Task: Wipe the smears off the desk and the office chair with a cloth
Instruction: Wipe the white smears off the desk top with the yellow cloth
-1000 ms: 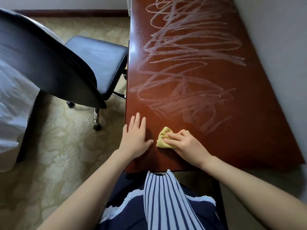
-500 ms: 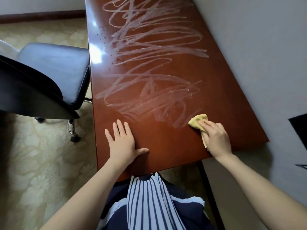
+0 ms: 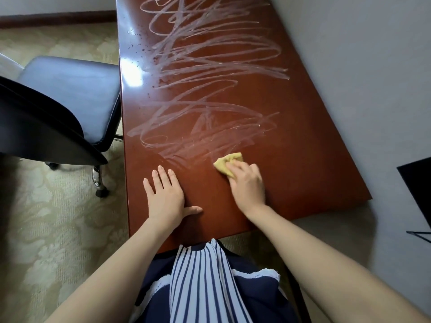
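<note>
Our right hand (image 3: 247, 184) bends its fingers over a bunched yellow cloth (image 3: 226, 163), holding it down on the near part of the red-brown desk (image 3: 314, 159), at the near edge of the whitish smears (image 3: 210, 78). Our left hand (image 3: 166, 197) lies flat, fingers spread, just left of it. The black office chair (image 3: 70, 89) stands left of the desk.

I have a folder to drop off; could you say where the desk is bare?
Bare: the near right corner of the desk, right of the right hand and cloth. Crowded: smears cover the middle and far end; the left hand rests near left.
</note>
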`<control>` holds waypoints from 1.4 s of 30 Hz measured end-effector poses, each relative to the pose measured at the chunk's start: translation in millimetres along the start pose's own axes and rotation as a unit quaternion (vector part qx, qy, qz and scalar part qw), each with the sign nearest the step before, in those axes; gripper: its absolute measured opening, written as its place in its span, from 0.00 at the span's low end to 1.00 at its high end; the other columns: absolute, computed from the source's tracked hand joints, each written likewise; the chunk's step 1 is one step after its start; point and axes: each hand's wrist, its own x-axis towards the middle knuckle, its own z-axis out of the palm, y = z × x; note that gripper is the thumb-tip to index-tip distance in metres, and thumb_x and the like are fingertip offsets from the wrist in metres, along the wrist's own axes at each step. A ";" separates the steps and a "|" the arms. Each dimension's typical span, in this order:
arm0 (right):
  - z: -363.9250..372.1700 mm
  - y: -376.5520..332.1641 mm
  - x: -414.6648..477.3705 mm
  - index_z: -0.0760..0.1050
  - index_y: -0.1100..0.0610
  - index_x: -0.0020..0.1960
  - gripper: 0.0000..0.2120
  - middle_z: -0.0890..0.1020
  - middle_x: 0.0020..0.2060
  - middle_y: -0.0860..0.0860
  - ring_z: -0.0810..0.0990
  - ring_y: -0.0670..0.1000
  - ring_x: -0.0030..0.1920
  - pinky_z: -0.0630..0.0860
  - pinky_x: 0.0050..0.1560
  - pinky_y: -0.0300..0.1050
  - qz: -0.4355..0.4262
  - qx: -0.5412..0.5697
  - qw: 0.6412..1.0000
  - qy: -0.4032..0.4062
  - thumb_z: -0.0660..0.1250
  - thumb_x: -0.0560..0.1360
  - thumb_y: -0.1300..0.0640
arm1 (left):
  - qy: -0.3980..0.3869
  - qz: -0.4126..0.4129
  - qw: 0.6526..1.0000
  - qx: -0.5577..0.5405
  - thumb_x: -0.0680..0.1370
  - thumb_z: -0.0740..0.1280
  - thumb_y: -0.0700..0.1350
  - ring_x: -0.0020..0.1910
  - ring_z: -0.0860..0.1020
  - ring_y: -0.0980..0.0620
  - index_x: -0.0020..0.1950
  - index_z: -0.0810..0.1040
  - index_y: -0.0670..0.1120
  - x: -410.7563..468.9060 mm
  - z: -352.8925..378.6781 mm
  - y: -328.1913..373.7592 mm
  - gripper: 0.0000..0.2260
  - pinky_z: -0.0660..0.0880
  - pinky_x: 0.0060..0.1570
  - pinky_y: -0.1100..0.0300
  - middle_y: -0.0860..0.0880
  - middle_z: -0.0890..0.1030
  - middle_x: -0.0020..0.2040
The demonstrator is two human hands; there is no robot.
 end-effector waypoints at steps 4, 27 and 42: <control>-0.7 -8.8 -37.8 0.81 0.58 0.56 0.19 0.83 0.51 0.55 0.76 0.59 0.40 0.78 0.43 0.54 -0.103 0.028 0.994 -0.030 0.73 0.67 0.69 | -0.001 -0.002 1.000 0.005 0.64 0.60 0.76 0.76 0.47 0.36 0.76 0.41 0.36 -0.5 0.5 -1.0 0.59 0.48 0.71 0.39 0.34 0.46 0.77; -7.7 13.2 60.1 0.75 0.52 0.64 0.15 0.78 0.61 0.50 0.72 0.56 0.56 0.69 0.52 0.45 0.089 -0.063 0.994 -0.011 0.62 0.79 0.59 | 0.071 0.065 0.988 -0.119 0.68 0.65 0.70 0.76 0.53 0.49 0.78 0.49 0.48 -1.6 -3.2 -54.1 0.48 0.43 0.70 0.36 0.46 0.56 0.77; 35.4 -67.2 -7.7 0.78 0.53 0.62 0.15 0.78 0.62 0.49 0.72 0.57 0.47 0.71 0.56 0.56 -0.234 0.029 0.958 -0.162 0.65 0.76 0.62 | -0.042 0.050 0.997 -0.038 0.62 0.65 0.75 0.77 0.41 0.48 0.77 0.39 0.40 3.8 -6.7 -90.1 0.60 0.43 0.72 0.40 0.43 0.40 0.78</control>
